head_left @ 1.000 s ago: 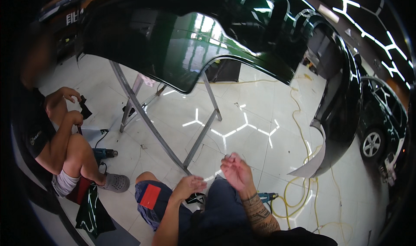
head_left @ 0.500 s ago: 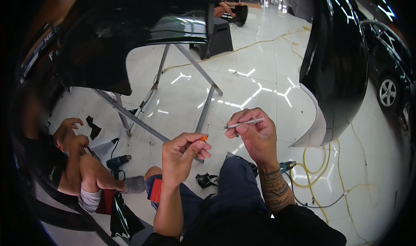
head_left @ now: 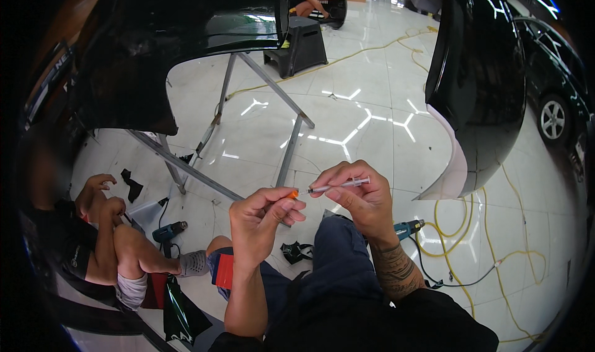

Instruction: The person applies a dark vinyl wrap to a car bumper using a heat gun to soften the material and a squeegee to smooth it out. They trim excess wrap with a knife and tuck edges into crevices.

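My left hand point(head_left: 259, 225) pinches a small orange cap point(head_left: 293, 194) between thumb and forefinger. A slim clear syringe point(head_left: 350, 184) lies in the fingers of my right hand point(head_left: 365, 206), its needle end facing the cap. Tip and cap are very close together; whether they touch I cannot tell. Both hands are raised over my knees, right of a grey metal stand point(head_left: 287, 153).
A dark glossy car panel point(head_left: 204, 26) rests on the stand; another panel point(head_left: 480, 91) hangs at right. A person point(head_left: 102, 246) sits at left near a heat gun point(head_left: 167, 231). A second heat gun point(head_left: 409, 228), yellow hoses point(head_left: 441, 254) and a black stool point(head_left: 300, 45) occupy the floor.
My hands have drawn closer together. The syringe's needle end has moved left, up to the orange cap. The view has shifted slightly.
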Motion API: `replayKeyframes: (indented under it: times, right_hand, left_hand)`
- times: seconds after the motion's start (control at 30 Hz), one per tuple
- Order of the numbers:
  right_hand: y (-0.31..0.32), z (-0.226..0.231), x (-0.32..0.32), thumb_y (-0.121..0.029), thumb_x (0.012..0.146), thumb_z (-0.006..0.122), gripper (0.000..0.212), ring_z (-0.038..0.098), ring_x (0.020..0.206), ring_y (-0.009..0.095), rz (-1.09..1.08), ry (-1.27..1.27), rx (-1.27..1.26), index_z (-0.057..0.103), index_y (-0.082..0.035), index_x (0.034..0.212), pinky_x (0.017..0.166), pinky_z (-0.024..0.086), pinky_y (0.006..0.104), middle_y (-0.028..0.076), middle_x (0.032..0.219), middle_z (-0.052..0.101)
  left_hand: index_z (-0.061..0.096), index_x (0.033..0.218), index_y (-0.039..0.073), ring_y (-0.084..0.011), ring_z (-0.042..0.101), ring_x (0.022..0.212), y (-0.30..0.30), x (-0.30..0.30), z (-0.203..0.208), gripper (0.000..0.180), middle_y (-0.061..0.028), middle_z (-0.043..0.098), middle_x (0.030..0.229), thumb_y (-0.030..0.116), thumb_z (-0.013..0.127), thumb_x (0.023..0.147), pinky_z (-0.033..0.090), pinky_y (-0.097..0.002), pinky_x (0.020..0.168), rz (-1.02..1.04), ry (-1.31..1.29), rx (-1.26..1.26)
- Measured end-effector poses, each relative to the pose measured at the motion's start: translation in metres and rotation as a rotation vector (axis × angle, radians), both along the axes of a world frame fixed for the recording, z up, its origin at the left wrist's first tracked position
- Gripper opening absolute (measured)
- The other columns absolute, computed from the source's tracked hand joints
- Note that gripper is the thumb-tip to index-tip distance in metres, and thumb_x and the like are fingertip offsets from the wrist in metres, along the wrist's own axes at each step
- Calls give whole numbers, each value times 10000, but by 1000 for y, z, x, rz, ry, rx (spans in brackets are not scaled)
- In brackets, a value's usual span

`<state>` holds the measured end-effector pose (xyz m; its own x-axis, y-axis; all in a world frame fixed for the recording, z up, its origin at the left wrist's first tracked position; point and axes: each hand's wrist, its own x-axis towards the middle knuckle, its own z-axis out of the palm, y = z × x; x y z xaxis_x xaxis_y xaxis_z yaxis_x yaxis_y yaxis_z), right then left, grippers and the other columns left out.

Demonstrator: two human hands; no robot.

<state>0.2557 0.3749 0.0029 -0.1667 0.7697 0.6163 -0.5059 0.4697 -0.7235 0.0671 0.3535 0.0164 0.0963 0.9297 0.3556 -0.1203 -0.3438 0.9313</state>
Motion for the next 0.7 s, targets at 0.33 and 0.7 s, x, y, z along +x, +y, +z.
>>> replayKeyframes:
  times: [0.33,0.7]
  right_hand:
    - [-3,5,0,-6,897,650,113,633,919,155,11,-110,-89,615,18,1001,845,498,285,125,998,662]
    - [-10,-6,-5,-82,890,687,142,565,668,83,-27,-125,-262,604,21,836,609,458,224,70,818,638]
  left_hand:
    - [672,1038,-73,-177,711,723,-3,-7,2,144,-146,719,853,-8,609,926,537,-231,622,-27,121,-8]
    - [661,917,-68,-139,680,651,-10,3,-10,58,-118,706,766,-49,614,890,514,-232,588,145,370,137]
